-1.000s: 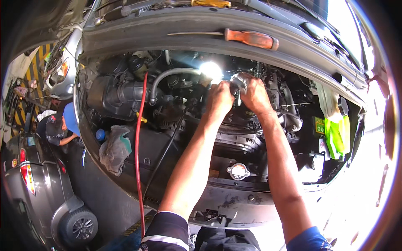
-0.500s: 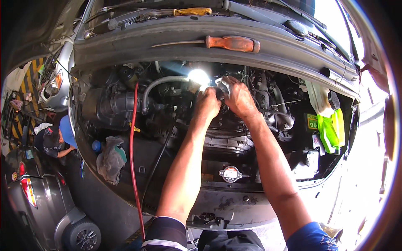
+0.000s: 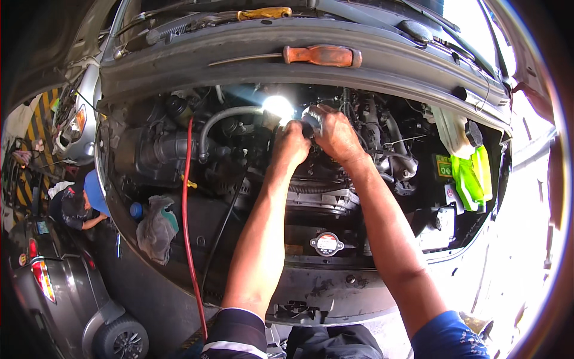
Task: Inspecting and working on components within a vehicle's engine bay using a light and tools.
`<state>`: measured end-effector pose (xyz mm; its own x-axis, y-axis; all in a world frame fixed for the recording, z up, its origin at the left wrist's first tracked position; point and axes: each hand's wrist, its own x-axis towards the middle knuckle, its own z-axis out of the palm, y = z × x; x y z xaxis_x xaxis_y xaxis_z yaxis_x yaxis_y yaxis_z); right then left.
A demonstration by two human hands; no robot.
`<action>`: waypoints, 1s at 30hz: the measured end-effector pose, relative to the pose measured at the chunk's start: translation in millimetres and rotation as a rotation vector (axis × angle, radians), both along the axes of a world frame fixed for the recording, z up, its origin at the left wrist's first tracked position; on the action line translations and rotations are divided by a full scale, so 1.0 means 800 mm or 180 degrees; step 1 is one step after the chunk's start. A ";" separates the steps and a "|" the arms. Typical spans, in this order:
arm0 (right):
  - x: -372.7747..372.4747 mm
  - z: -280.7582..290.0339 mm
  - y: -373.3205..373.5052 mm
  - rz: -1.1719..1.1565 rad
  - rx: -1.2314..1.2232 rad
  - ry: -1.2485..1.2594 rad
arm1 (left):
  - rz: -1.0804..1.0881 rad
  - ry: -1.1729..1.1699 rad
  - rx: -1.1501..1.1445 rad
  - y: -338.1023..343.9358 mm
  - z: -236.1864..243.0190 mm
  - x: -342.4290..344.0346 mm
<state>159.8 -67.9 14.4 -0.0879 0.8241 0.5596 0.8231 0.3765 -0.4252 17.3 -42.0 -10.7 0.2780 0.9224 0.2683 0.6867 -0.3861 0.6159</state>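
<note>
In the engine bay [image 3: 227, 227], both hands meet near the middle. My left hand [image 3: 292, 143] is closed, its fingertips hidden at a dark piece I cannot make out. Close beside it, my right hand [image 3: 335, 134] has curled fingers around a grey and dark object, too small to name. A bright work light [image 3: 277, 106] glares just above my left hand. A grey curved hose [image 3: 230, 113] runs toward the light. A red hose [image 3: 189, 209] hangs down left of my arms, alongside a thin black cable [image 3: 224, 224].
An orange-handled screwdriver [image 3: 323, 55] and a yellow-handled tool [image 3: 263, 13] lie above the bay. A grey glove [image 3: 154, 230] rests at left, a bright green bag [image 3: 475, 176] at right. Another person [image 3: 78, 203] crouches left beside a dark car [image 3: 57, 287].
Since a second ago the whole scene has shifted left in the picture as the view moved. Both hands remain together at the same engine area, with slight finger movement.
</note>
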 end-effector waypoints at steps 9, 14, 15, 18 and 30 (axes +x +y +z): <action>-0.013 -0.004 -0.002 -0.0460 -0.0049 0.0139 | -0.0100 0.0078 0.0013 0.007 0.001 0.003; -0.001 0.002 -0.005 -0.0449 -0.0564 -0.0016 | -0.0090 0.0160 0.0354 0.006 -0.006 0.003; 0.002 0.003 0.001 -0.0478 -0.0715 -0.0007 | -0.0110 0.0246 0.0295 0.007 -0.007 0.002; 0.009 -0.005 0.005 -0.0640 -0.1097 -0.0137 | -0.0113 0.0093 0.0008 0.010 -0.004 0.001; -0.002 -0.010 0.003 -0.0660 -0.0535 -0.0094 | -0.0071 0.0491 -0.0217 0.006 0.008 0.001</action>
